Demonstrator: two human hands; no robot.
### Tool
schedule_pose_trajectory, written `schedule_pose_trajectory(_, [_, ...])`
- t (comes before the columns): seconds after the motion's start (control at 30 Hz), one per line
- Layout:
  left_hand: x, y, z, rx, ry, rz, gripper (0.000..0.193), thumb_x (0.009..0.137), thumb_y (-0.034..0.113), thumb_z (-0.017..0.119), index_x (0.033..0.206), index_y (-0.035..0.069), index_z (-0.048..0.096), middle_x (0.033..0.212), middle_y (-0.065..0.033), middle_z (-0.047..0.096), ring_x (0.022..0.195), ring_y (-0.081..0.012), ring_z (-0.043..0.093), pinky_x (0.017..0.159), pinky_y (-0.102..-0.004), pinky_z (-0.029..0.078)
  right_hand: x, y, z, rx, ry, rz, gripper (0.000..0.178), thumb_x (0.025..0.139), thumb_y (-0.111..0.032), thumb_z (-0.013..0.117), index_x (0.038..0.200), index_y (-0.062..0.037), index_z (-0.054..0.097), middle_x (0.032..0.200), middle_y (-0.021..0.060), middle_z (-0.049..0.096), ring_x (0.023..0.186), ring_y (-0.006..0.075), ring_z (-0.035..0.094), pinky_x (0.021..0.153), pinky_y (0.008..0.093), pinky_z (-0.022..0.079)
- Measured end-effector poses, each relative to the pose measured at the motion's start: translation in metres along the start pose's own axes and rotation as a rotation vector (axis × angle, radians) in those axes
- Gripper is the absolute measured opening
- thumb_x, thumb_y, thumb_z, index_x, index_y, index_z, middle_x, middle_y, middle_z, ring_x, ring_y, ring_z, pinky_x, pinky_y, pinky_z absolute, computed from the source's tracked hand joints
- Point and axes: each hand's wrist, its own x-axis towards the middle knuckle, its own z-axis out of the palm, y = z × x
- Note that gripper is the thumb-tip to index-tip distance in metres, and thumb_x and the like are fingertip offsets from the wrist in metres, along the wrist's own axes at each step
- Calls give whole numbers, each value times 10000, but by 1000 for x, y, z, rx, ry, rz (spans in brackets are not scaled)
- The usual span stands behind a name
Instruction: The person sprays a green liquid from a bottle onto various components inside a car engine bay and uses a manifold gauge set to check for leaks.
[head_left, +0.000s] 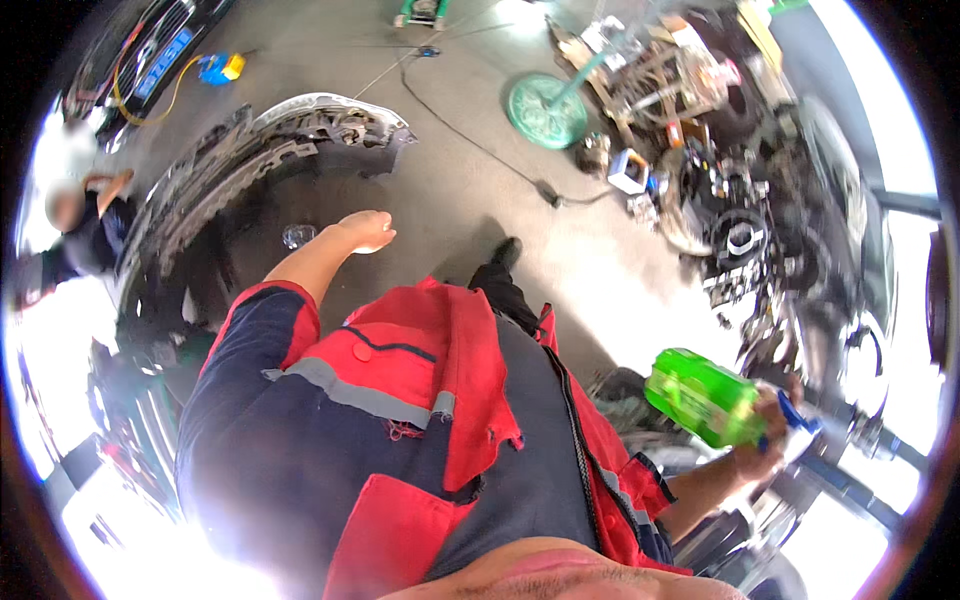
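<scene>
My right hand (765, 440), held out to the right, is wrapped round the neck of a green see-through spray bottle (705, 397). The bottle lies tilted in the air, its base toward the middle of the view and its blue and white spray head beyond my hand. On the other side, my left hand (368, 230) is stretched forward over the floor with its fingers curled. Whether anything is inside them is hidden. Nearest to it are a dark car bumper (330, 120) and a small clear crumpled-looking thing (298, 236) beside my forearm.
A green round-based stand (548, 110) and a black cable (470, 140) are on the floor ahead. Piled car parts (740, 235) line the right side. A car front (150, 60) and a blue-yellow tool (220, 68) are far left; another person (90, 230) is at the left.
</scene>
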Motion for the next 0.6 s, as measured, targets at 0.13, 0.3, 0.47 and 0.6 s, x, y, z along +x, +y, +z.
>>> schedule_pose_trajectory(0.13, [9,-28,-7,-137,46,-199,431,988,347,529,1208,-5,645,1205,-241,681,1150,-396,645,984,-488,503,149,85,107,-21,-563,151,576,896,-327,725,1303,62,600,1133,182,704,861,170,675,773,308,556])
schedule_pose_trajectory(0.3, [-26,-55,46,-155,133,-425,456,1030,331,448,1121,-55,672,1222,-262,661,1162,-409,636,995,-471,512,262,183,305,97,-1022,101,371,919,-8,634,1287,21,597,1154,110,690,848,103,640,755,285,559])
schedule_pose_trajectory(0.47, [-35,-62,197,-258,123,-574,427,1047,273,408,1119,-44,684,1206,-289,648,1141,-425,637,983,-471,518,329,297,513,232,-1019,271,324,927,-38,635,1245,-17,580,1018,53,667,779,116,642,698,296,567])
schedule_pose_trajectory(0.6, [-3,-11,289,-524,51,-795,379,1014,239,447,1159,-16,687,1253,-253,656,1171,-378,636,1018,-460,499,369,378,650,-22,-1134,369,325,936,-64,607,1257,-29,573,1087,71,650,722,139,651,645,312,546])
